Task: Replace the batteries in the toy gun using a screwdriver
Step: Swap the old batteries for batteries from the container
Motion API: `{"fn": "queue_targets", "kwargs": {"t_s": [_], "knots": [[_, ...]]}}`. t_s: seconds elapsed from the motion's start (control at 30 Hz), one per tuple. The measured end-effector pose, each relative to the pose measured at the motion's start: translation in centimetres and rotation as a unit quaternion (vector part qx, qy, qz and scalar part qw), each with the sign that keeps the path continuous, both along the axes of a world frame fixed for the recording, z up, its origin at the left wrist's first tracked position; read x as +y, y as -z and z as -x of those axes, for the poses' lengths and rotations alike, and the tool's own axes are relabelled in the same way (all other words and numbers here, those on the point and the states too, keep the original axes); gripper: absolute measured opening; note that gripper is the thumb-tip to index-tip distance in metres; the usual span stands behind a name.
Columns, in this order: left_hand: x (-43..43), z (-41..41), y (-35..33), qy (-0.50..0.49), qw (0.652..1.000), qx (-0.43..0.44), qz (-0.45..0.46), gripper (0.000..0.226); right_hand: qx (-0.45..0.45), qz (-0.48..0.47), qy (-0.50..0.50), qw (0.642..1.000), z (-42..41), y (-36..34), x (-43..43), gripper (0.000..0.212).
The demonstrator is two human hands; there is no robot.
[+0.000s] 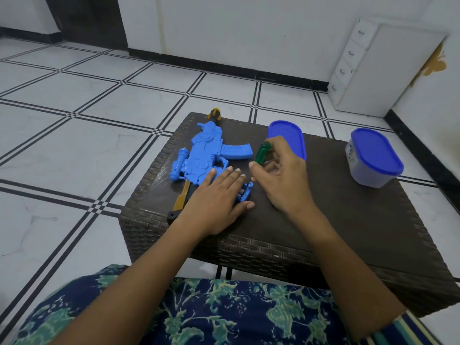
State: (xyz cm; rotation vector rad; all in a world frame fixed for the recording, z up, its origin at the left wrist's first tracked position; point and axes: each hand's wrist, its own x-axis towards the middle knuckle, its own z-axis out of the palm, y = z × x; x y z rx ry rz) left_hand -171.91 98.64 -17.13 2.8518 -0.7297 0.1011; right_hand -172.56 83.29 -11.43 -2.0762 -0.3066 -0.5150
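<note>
- The left hand [219, 192] lies flat, fingers straight, pressing the toy gun [206, 150] onto the tabletop [348, 220].
- The right hand [281, 180] pinches the green screwdriver [262, 153], just right of the gun's grip [247, 191].
- The gun's long axis runs forward from the left hand.
- No writing is legible.

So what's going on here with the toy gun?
A person sits at a brown woven table with a blue toy gun lying flat on it. The left hand rests flat on the gun's rear end, holding it down. The right hand pinches a green screwdriver just beside it. The gun's grip near the left fingertips looks opened, though I can't see inside clearly. A blue-lidded tub stands to the right.
</note>
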Motion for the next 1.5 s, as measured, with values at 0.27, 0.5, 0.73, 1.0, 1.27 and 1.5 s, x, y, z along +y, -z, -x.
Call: {"fn": "queue_targets", "kwargs": {"t_s": [0.27,0.5,0.73,1.0,1.27,1.5], "knots": [[0.2,-0.2,0.3,0.01,1.0,0.003,0.013,0.069,0.023,0.054,-0.013,0.998,-0.1,0.3,0.5,0.016],[0.2,-0.4,0.4,0.006,0.999,0.016,0.026,0.065,0.11,-0.004,-0.004,0.994,-0.5,1.2,0.5,0.012],[0.0,-0.2,-0.1,-0.006,0.999,0.026,0.044,0.064,0.153,-0.214,-0.004,0.965,-0.6,0.0,-0.8,0.009],[-0.2,0.0,-0.6,-0.03,0.995,0.015,0.091,0.057,0.094,-0.205,0.035,0.974,-0.6,0.1,-1.2,0.013],[-1.4,0.0,-0.7,-0.081,0.986,-0.031,0.145,0.04,0.065,-0.128,0.026,0.989,-0.6,0.3,-1.0,0.011],[-2.0,-0.5,-0.9,-0.113,0.972,-0.081,0.191,0.025,0.037,0.046,0.046,0.997,-0.8,1.4,-2.2,0.022]]}}
